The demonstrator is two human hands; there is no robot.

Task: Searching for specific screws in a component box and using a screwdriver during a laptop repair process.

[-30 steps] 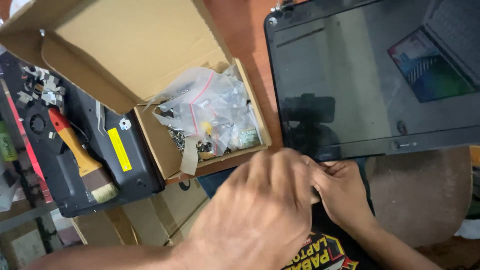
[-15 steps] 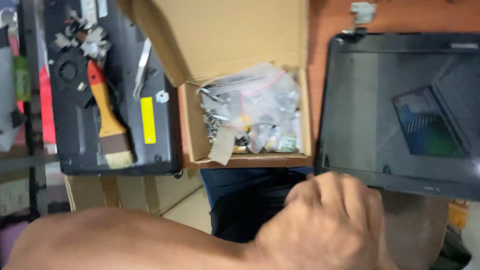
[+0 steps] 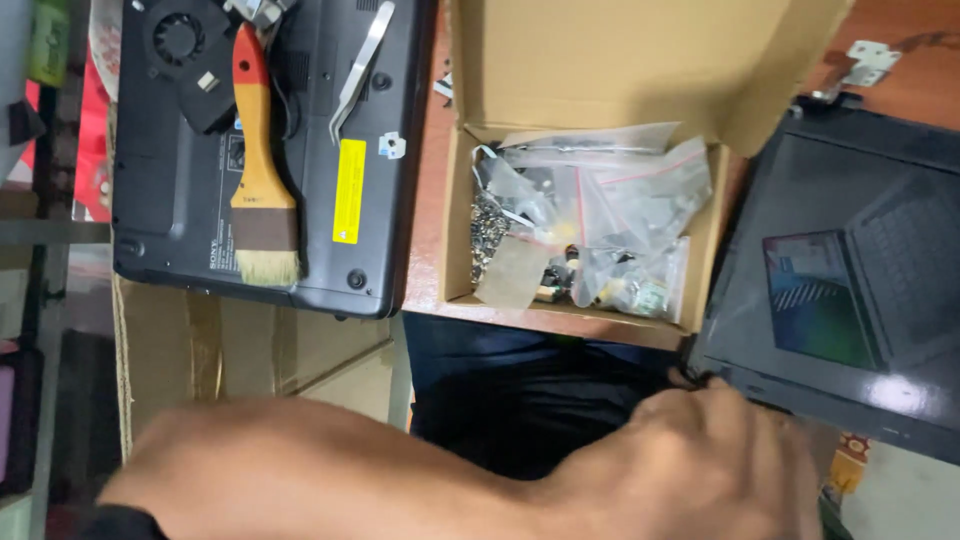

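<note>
The head view looks down on a reddish-brown bench (image 3: 425, 200) with a person's lap below its near edge. One hand (image 3: 700, 460), reaching in from the lower left on a long bare forearm, lies at the near left corner of a black laptop screen panel (image 3: 850, 280) that rests at the right end of the bench. The fingers are curled and pressed together at the panel's corner, their tips touching its edge; whether they pinch anything small there cannot be told, and which hand this is cannot be told either. No second hand shows clearly.

On the dark glass of the panel sits a rectangular patch (image 3: 815, 300) in red, white and green.

At the middle of the bench, by its near edge, stands an open cardboard box (image 3: 600, 60) with its lid flap tilted back. Inside lie several clear plastic bags (image 3: 620, 200), some with red seal strips, holding small metal parts and screws.

At the left end lies an upturned black laptop base (image 3: 180, 250). It carries a tall, narrow yellow label (image 3: 349, 190) near its right side and a small white sticker (image 3: 392, 146) just beside that. A brush (image 3: 255, 170) with an orange and red handle lies across it, bristles toward the near edge, and metal tweezers (image 3: 362, 65) lie slanted beside. A round fan (image 3: 180, 40) shows in its far corner.

A small metal hinge bracket (image 3: 860, 62) lies at the far right of the bench.
</note>
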